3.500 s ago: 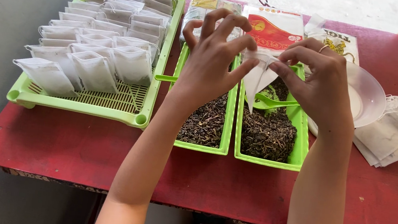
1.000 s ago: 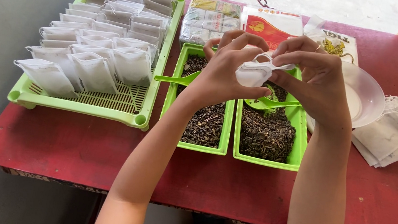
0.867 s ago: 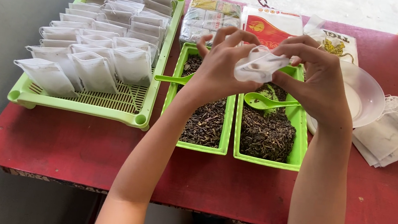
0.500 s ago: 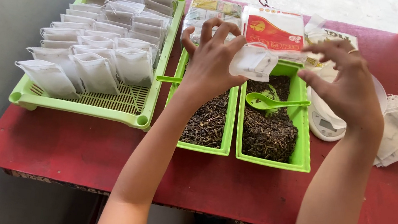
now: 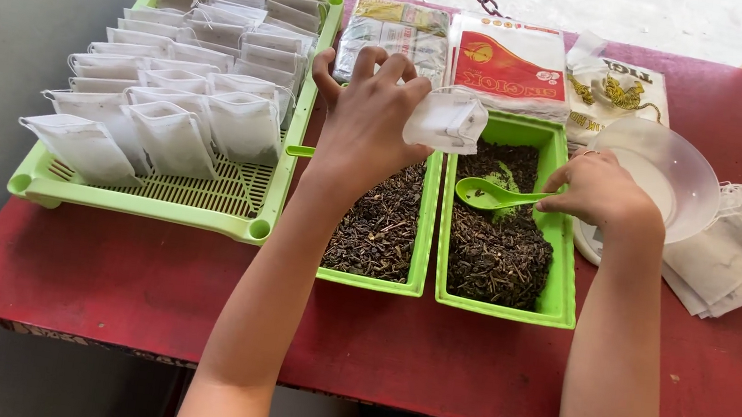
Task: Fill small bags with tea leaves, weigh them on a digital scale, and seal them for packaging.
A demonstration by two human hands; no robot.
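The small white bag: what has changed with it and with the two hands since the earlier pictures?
The right hand let go of the small white bag and took the green spoon in the right tea tray. The left hand alone holds the bag. Trays and filled bags stayed.

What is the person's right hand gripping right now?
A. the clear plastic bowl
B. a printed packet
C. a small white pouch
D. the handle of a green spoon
D: the right hand pinches the handle of the green spoon lying over the loose tea in the right green tray, while the left hand holds up the small white pouch.
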